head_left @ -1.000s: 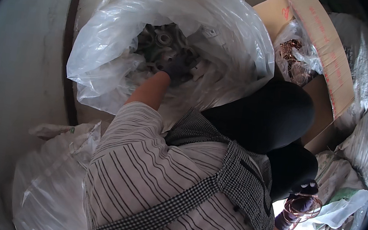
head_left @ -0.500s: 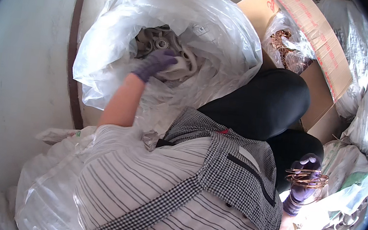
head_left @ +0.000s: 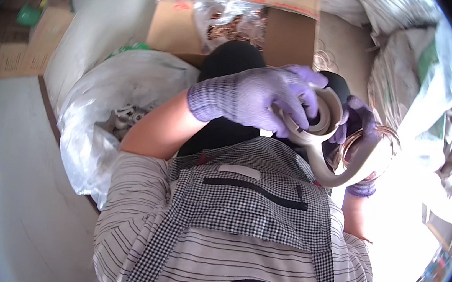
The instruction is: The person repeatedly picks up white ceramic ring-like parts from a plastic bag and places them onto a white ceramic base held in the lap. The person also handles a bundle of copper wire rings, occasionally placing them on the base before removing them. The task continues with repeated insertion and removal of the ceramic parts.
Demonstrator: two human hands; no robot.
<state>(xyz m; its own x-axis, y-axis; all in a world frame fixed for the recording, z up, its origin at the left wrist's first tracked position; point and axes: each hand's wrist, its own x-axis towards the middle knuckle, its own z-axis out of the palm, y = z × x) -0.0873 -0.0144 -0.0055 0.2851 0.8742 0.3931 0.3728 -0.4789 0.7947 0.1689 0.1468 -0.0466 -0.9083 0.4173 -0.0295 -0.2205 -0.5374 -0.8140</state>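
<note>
In front of my lap my left hand (head_left: 267,98), in a purple knitted glove, grips a cream-coloured part (head_left: 338,179) by its round ring-shaped end. A curved arm sweeps from that ring down and to the right, across the front of my right hand. My right hand (head_left: 363,116), also gloved, is curled with thin copper wire rings (head_left: 392,139) looped about it. Its fingertips are close to the part's ring; whether they touch it I cannot tell. Part of the right palm is hidden behind the curved arm.
Left stands a clear plastic bag (head_left: 85,130) with more light-coloured parts inside. Ahead is an open cardboard box (head_left: 175,26) holding a bag of copper wire (head_left: 230,33). White sacks (head_left: 399,18) stand at the far right. Cartons (head_left: 17,64) are stacked far left.
My left hand has come out of the plastic bag with the cream part and moved right. My right hand, still with the wire rings, has come inward beside it. The view has turned right.
</note>
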